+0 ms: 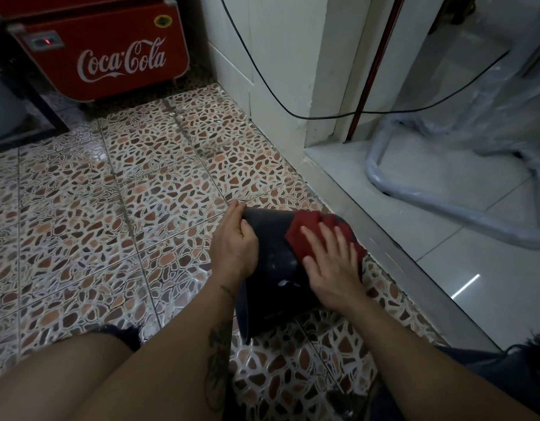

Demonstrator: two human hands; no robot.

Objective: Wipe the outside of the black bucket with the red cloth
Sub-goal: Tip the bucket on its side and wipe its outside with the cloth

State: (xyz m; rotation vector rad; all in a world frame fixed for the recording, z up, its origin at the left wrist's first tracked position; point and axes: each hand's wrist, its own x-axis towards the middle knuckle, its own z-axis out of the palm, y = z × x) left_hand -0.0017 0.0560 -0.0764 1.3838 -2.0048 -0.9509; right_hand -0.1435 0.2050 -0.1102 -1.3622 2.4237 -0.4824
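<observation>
The black bucket (pixel 273 262) lies tipped on its side on the patterned floor between my knees, with white specks on its wall. My left hand (pixel 235 241) grips its far left edge, thumb curled over the rim. The red cloth (pixel 308 229) is spread over the bucket's upper right side. My right hand (pixel 331 262) lies flat on the cloth with fingers spread, pressing it against the bucket. Part of the cloth hangs down the right side, behind my hand.
A red Coca-Cola cooler (pixel 111 53) stands at the back left. A white wall corner (pixel 281 95) and a metal door sill (pixel 393 247) run along the right. A black cable (pixel 323 117) hangs across. A plastic-wrapped tubular frame (pixel 445 202) sits on the white floor beyond.
</observation>
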